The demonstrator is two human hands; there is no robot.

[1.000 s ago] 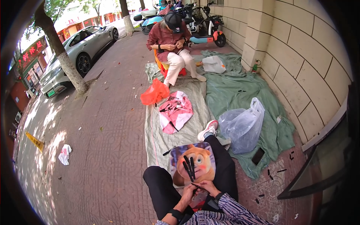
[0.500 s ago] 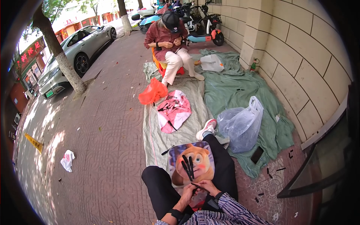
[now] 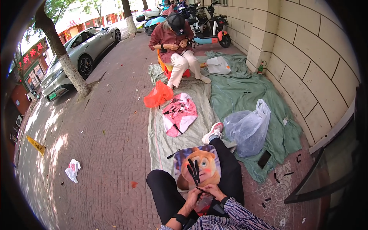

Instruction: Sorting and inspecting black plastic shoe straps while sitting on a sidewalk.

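My left hand [image 3: 192, 198] and my right hand [image 3: 213, 191] meet low in front of me, fingers closed on a thin black stick-like piece [image 3: 200, 189]. Its exact kind is too small to make out, and the fingers hide part of it. Just beyond them is a square board or stool top [image 3: 211, 152] with a cartoon face on it, between my legs. Several similar black sticks [image 3: 193, 170] lie side by side on it. Another black stick [image 3: 171, 156] is on the sheet beside its far left edge.
A pink cloth or bag [image 3: 188, 117] with black pieces, a red plastic bag [image 3: 158, 95] and a clear bag [image 3: 251, 128] lie ahead. A phone [image 3: 264, 159] rests by the green sheet's edge. Another person [image 3: 174, 48] sits opposite. Small black pieces [image 3: 277, 180] dot the paving at right.
The whole view has shifted slightly. My hands keep nearly the same hold on the black piece. A small red scrap now shows on the paving left of my knee.
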